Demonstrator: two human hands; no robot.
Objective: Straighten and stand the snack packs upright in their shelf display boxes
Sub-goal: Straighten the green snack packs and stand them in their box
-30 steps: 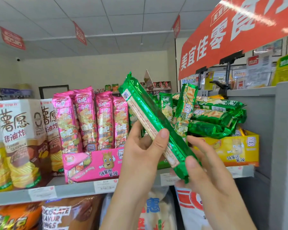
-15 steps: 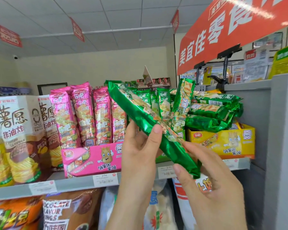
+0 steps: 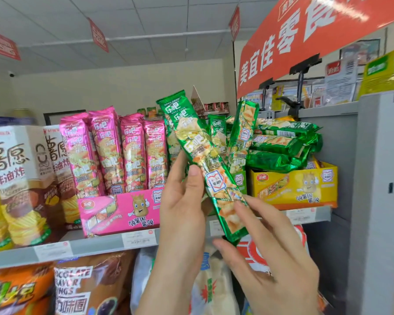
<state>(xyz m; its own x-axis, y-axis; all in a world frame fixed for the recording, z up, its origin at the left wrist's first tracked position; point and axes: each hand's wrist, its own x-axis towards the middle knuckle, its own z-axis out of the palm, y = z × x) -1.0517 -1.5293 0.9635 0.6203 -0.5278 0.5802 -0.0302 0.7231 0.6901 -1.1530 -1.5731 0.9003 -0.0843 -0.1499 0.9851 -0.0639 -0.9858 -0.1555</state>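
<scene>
My left hand (image 3: 182, 212) grips a long green snack pack (image 3: 203, 160) at its middle, thumb on the printed front; the pack is tilted with its top to the upper left. My right hand (image 3: 266, 258) is below it, fingers straight, fingertips touching the pack's lower end. Behind, several green packs (image 3: 217, 133) stand in a green display box, one (image 3: 242, 137) leaning left. More green packs (image 3: 282, 144) lie flat in a pile on the yellow display box (image 3: 293, 189). Pink packs (image 3: 114, 151) stand upright in the pink display box (image 3: 121, 212).
Tall white and brown chip boxes (image 3: 16, 178) stand at the shelf's left. A grey shelf side panel (image 3: 378, 201) closes the right. Below the shelf edge (image 3: 96, 244) hang large snack bags (image 3: 73, 285). A red sign (image 3: 305, 42) hangs overhead.
The green pack has been turned over from its back seam to its printed front and stands steeper. My right hand has let go of its lower end and now only touches it.
</scene>
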